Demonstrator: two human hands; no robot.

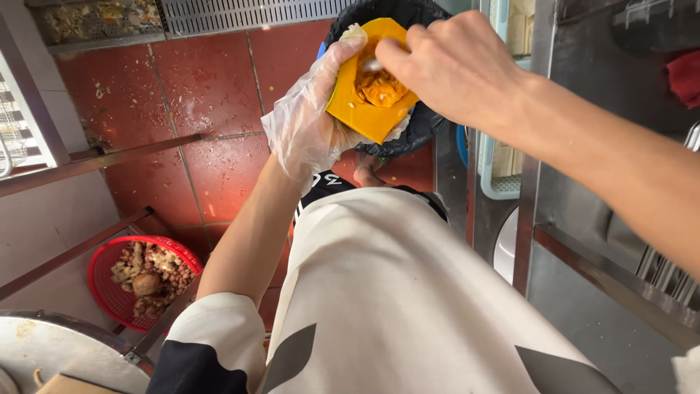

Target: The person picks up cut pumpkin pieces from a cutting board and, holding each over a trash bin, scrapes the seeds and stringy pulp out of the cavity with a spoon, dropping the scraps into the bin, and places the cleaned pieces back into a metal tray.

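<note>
My left hand [306,120] wears a clear plastic glove and holds a wedge of orange pumpkin [362,109], cut side up. The bare fingers of my right hand [452,66] are closed around a utensil pushed into the stringy seed pulp [379,86] at the wedge's centre; only a pale glimpse of the utensil shows. Both hands hover over a bin lined with a black bag [419,128]. My white apron fills the lower middle of the view.
A red basket [106,266] of ginger-like roots sits on the red tile floor at lower left. A metal frame [109,157] crosses the left. A steel counter [598,241] stands right. A floor drain grate [240,13] runs along the top.
</note>
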